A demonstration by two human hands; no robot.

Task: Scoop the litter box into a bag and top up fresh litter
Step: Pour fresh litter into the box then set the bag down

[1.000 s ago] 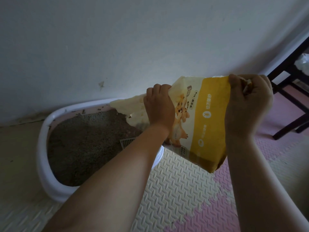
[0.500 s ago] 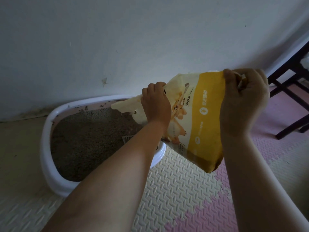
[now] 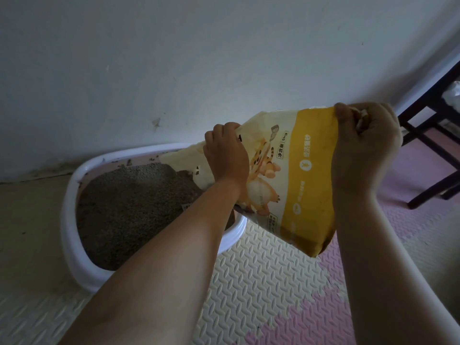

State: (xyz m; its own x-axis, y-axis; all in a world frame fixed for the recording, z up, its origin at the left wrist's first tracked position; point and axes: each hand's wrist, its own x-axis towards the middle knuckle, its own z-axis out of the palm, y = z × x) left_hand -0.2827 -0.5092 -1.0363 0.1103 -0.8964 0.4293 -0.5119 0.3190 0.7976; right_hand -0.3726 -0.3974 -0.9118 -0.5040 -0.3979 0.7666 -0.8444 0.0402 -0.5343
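Tilting over the litter box (image 3: 67,220) by the wall, the yellow litter bag (image 3: 306,175) is hanging mouth-down above the grey litter (image 3: 129,202). The left hand (image 3: 226,155) is gripping its lower end with curled fingers; the right hand (image 3: 366,148) is pinching its raised corner.

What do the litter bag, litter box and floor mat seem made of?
Litter bag: probably printed plastic film; it creases and sags where gripped.
Litter box: smooth white moulded plastic, with a shiny rounded rim.
Floor mat: likely foam tiles, matte, embossed with a tread pattern.
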